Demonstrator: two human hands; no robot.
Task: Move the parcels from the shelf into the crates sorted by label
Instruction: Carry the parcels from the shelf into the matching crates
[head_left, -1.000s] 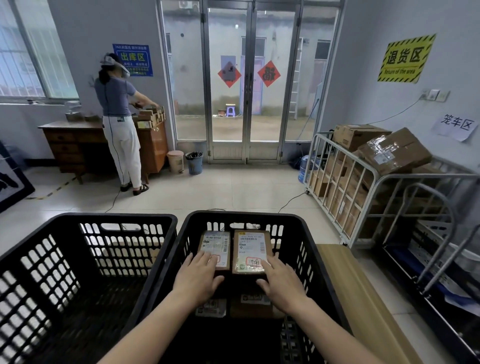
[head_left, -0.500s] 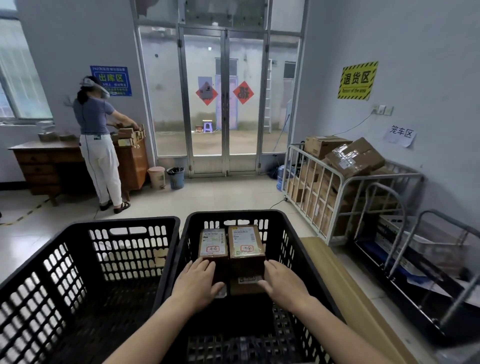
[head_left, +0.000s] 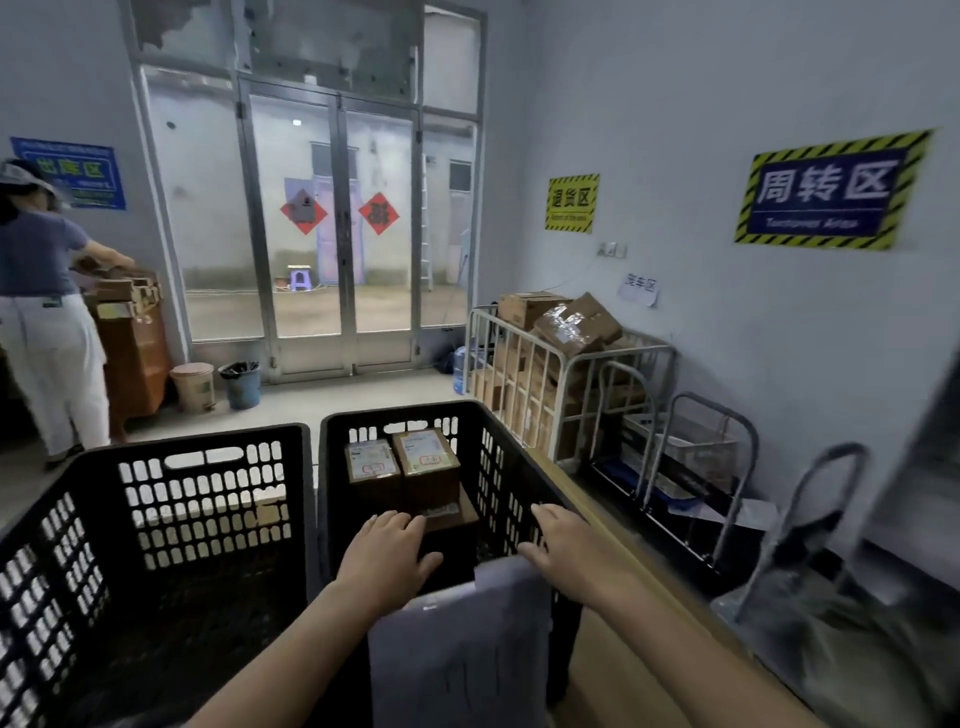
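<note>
Two brown parcels (head_left: 426, 460) with white labels are stood side by side at the far end of the right black crate (head_left: 400, 409). The left hand (head_left: 387, 551) and right hand (head_left: 563, 545) are held flat and open over it, apart, with nothing gripped.

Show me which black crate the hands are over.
The right crate, holding stacked labelled parcels: left hand and right hand are above it, not the left crate.

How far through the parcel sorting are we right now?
Done: labelled parcels sit stacked in the right crate. In hand: nothing; the left hand and right hand are open above it. Left: shelf out of view, left crate contents unclear, so remainder unknown.
</note>
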